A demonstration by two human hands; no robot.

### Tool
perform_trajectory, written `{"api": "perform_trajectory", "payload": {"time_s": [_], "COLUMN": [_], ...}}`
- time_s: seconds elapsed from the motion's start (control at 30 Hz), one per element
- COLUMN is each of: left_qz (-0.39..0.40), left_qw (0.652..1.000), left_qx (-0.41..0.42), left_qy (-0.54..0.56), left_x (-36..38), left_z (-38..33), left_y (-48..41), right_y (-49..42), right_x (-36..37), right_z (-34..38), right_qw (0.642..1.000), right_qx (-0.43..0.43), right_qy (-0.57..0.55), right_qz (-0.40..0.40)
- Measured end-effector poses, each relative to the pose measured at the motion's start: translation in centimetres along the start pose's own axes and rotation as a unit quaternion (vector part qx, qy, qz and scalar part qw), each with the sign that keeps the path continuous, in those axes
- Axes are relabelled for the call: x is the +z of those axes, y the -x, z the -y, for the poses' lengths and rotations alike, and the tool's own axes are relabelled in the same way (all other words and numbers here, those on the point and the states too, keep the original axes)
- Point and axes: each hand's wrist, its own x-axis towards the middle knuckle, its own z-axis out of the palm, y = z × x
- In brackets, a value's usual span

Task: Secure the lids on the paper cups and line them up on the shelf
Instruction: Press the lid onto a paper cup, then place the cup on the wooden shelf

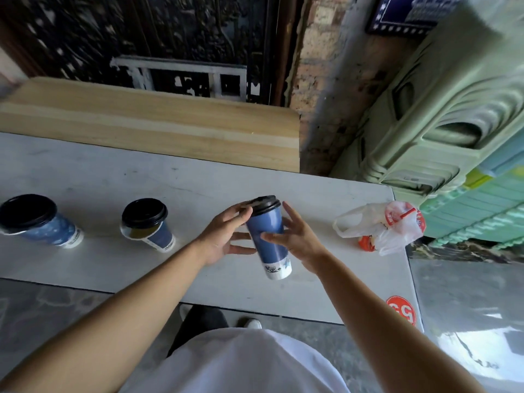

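Note:
A tall blue paper cup [268, 239] with a black lid [265, 204] stands on the white table [198, 180], between my two hands. My left hand [226, 236] touches the lid's rim with the thumb, its fingers spread behind the cup. My right hand [295, 236] presses the cup's side with fingers apart. Two more blue cups with black lids stand to the left: a middle cup [150, 225] whose lid sits tilted over a clear inner rim, and a wide far-left cup [37, 221].
A wooden board [158, 129] lies along the table's far edge. A white plastic bag with red print [382, 225] sits at the right. A round red sticker [401, 309] marks the near right corner. Green plastic crates [453, 109] stand at the right.

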Motion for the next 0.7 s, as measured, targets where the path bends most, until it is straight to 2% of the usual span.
{"api": "perform_trajectory", "payload": {"time_s": [0.13,0.2,0.3,0.37,0.43,0.5,0.57,0.63,0.7], "left_qz": [-0.035,-0.097,-0.199,-0.228,-0.209,-0.224,-0.253,-0.239,-0.247], "left_qw": [0.993,0.991,0.971,0.932,0.88,0.812,0.766,0.757,0.757], "left_qx": [-0.02,-0.015,0.048,0.072,0.058,0.056,0.069,0.036,0.025], "left_qy": [0.107,0.088,-0.123,-0.272,-0.423,-0.536,-0.587,-0.607,-0.605], "left_x": [0.6,0.6,0.3,-0.6,-1.4,-2.2,-3.2,-4.0,-5.1], "left_z": [-0.3,0.0,1.2,2.3,3.7,4.7,5.7,6.6,7.6], "left_y": [-0.3,-1.0,-2.8,-4.5,-6.4,-8.1,-9.8,-11.3,-12.3], "right_y": [-0.8,-1.5,-2.9,-4.3,-5.9,-7.6,-9.4,-11.4,-13.5], "right_x": [0.4,0.3,0.1,0.1,0.2,0.5,0.8,1.0,1.2], "right_z": [0.6,0.7,1.5,2.2,3.4,4.9,6.7,8.7,10.4], "right_qw": [0.999,0.998,0.994,0.989,0.977,0.95,0.913,0.872,0.809], "right_qx": [-0.001,0.01,0.032,0.057,0.07,0.067,0.055,0.041,0.022], "right_qy": [0.045,0.052,0.09,0.129,0.196,0.304,0.403,0.486,0.582], "right_qz": [-0.008,-0.033,-0.052,-0.049,-0.041,-0.028,0.0,0.037,0.075]}}
